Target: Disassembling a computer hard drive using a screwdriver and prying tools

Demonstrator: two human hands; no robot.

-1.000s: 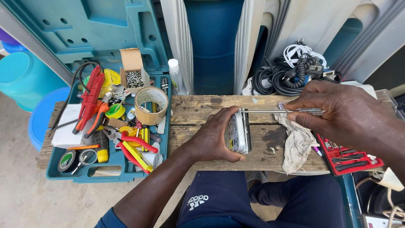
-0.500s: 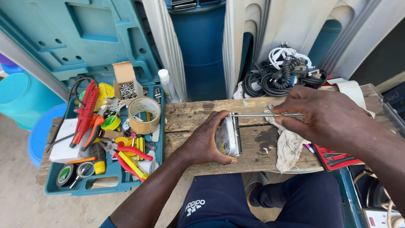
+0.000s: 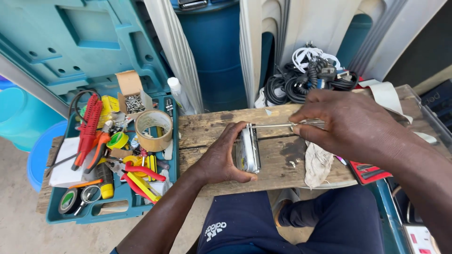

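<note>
My left hand (image 3: 220,157) grips a small flat silver metal device (image 3: 248,149), holding it on edge on the wooden plank (image 3: 207,129). My right hand (image 3: 346,123) holds a long thin screwdriver (image 3: 270,125) level, its tip meeting the top of the device. A dirty white rag (image 3: 318,164) lies on the plank under my right hand, with small screws (image 3: 293,163) beside it.
An open teal toolbox (image 3: 110,155) at left holds pliers, tape rolls, a brown tape ring (image 3: 153,130) and a box of screws. Coiled cables (image 3: 301,77) lie behind the plank. A blue barrel (image 3: 216,51) stands beyond. A red tool holder (image 3: 369,171) lies at right.
My left hand and the device have stayed put on the plank. My right hand holds the screwdriver at the device's top as before; only the view has shifted slightly.
</note>
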